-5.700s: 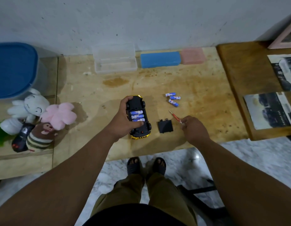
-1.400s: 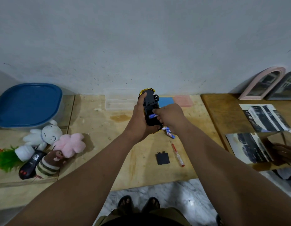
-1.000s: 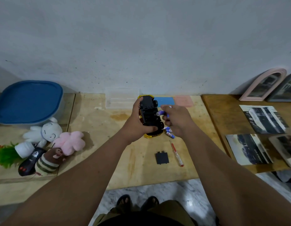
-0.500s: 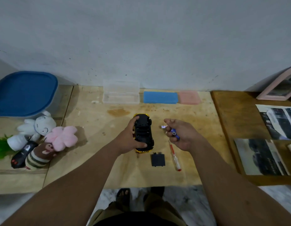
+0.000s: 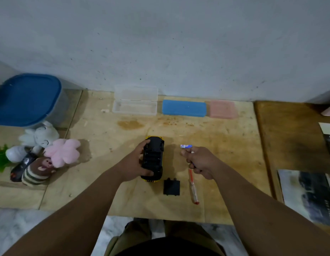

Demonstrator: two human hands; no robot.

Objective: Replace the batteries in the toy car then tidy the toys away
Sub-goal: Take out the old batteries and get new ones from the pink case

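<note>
Three slots: the battery bay of the toy car (image 5: 153,159) now shows dark and empty; a few seconds ago three blue cells lay in it.
Toy car: lies upside down on the plywood table (image 5: 105,172), where about a second ago it was held up in the air.
Left hand (image 5: 136,163): grips the toy car from its left side, thumb near the rear end, fingers curled over the front end.
Right hand (image 5: 201,161): just right of the toy car, fingers curled in a loose fist; a blue-and-white battery (image 5: 186,146) pokes out past the fingertips, and a bit of blue shows under the palm. How many cells it holds, I cannot tell.
Loose cells: the three that lay right of the toy car earlier are no longer visible; whether the hand covers them or holds them is unclear.
Meaning for the task: the old cells look to be out; loading fresh ones, closing the bay and tidying remain, by my judgement.
Battery cover (image 5: 171,187): black, flat on the table just behind the toy car's rear.
Screwdriver (image 5: 193,187): red-tipped, just right of the cover, untouched.
Plush toys (image 5: 49,150): heaped well to the left of the toy car, beside a blue-lidded tub (image 5: 27,100).
Writing: the battery label is too small to read; no brand legible anywhere.
</note>
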